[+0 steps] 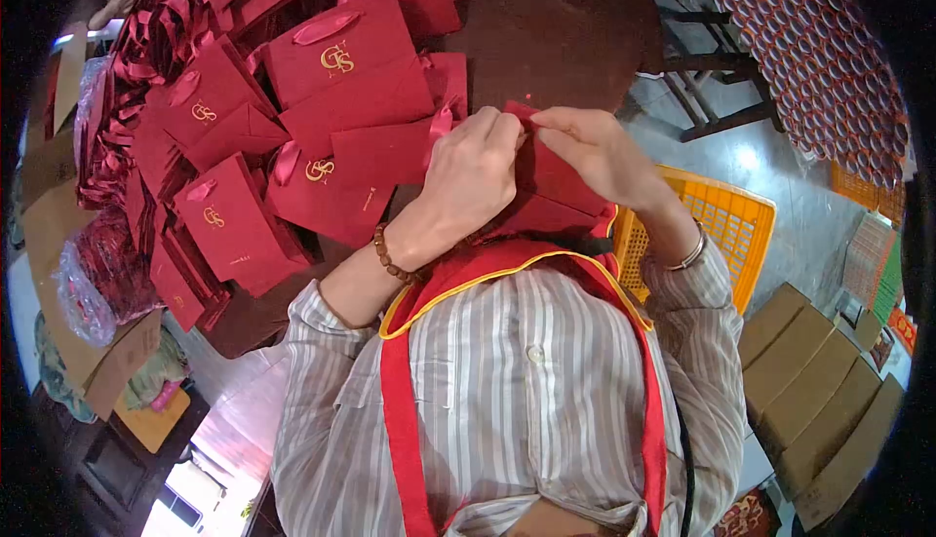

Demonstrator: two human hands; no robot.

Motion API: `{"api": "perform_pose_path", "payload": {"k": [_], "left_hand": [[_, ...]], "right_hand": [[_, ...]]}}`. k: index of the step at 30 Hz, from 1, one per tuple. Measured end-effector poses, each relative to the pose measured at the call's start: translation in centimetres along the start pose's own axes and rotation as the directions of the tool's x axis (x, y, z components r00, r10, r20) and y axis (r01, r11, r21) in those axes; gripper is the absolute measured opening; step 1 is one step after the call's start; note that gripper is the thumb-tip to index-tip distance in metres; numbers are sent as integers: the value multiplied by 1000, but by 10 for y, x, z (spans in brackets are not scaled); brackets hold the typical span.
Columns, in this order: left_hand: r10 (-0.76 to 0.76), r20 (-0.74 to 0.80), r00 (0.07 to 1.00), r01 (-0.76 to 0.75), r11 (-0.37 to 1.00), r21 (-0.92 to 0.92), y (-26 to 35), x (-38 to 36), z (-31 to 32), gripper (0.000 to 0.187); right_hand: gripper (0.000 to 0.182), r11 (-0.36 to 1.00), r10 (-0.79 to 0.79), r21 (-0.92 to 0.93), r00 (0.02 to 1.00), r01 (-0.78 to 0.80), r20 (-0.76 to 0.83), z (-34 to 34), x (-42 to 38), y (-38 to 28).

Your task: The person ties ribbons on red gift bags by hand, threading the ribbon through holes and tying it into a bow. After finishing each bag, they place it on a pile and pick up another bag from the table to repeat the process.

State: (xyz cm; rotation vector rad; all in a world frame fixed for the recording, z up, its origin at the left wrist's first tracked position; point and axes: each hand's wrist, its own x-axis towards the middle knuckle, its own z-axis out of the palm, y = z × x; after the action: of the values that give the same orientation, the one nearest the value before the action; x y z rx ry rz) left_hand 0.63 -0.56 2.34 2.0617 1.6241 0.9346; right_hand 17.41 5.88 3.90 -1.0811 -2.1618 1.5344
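A dark red paper bag (551, 201) is in front of my chest, close to the table's edge. My left hand (473, 172), with a beaded bracelet at the wrist, is closed at the bag's upper edge, its fingers curled. On the other side, my right hand (600, 152) pinches at the same edge with thumb and index finger, and the two hands nearly touch. Whether a ribbon lies between the fingertips is too small to tell. To the left lie several red bags (336, 59) with gold letters and pink ribbons.
The bags rest on a dark brown round table (561, 20). An orange plastic crate (746, 230) stands to the right, below table height. Cardboard (819, 391) lies at the lower right. A dark stool (721, 69) and a surface covered with many small round items (799, 40) are at the upper right.
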Motion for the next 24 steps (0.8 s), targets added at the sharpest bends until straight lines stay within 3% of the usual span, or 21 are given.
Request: {"api": "perform_pose_path", "payload": {"k": [6,8,11,15,20,24], "left_hand": [[-41,9,999,42,995,-88,-3,-1,-1,7],[-62,0,998,62,991,-121,-3,-1,-2,6],[-112,-20,994,107,980,-166,-7,-5,-2,5],[-185,0,983,181,958,-224,-12,-9,-5,4],[-186,-7,983,177,947,-268,-6,-7,-4,5],[-164,9,986,163,966,-200,-3,-6,-3,5]], "right_hand": [[26,998,-25,52,999,27,-44,4,0,11],[24,991,33,126,997,-41,65,1,2,13],[24,985,28,168,998,-38,64,3,3,24],[24,994,17,103,998,-23,54,-1,4,18],[23,966,159,185,979,-181,125,0,6,11],[23,989,113,76,981,-126,159,0,5,12]]}}
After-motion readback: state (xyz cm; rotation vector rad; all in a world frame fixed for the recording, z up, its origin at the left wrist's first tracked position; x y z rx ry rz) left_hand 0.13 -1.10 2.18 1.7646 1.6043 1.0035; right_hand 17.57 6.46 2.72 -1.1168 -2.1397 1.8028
